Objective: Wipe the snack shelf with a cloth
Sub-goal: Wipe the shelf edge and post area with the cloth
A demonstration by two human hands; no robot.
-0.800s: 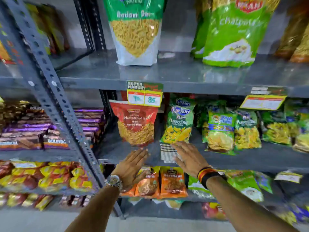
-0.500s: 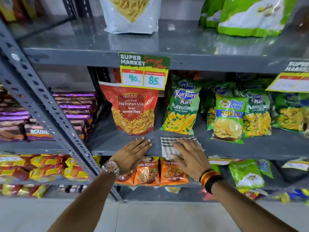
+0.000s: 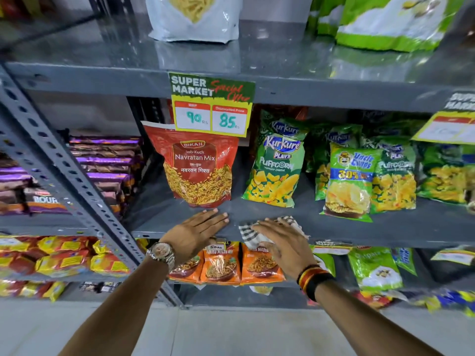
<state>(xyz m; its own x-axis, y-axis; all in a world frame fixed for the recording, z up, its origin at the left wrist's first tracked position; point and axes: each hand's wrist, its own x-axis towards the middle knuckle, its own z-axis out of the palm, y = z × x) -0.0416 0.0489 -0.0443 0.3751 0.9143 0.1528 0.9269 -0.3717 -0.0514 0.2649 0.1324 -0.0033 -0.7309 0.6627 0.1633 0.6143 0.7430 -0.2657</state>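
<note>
Head view: the checked cloth (image 3: 259, 231) is pressed flat on the grey shelf (image 3: 385, 231) under the right hand (image 3: 279, 238), fingers spread; the left hand (image 3: 196, 228) lies open and empty beside it. A red Navratan Mix pouch (image 3: 199, 168) and Kurkure packet (image 3: 276, 170) stand just behind. Since half a second ago, both hands have barely shifted.

Supermarket: price tag (image 3: 212, 105) on snack shelf (image 3: 359, 227).
</note>
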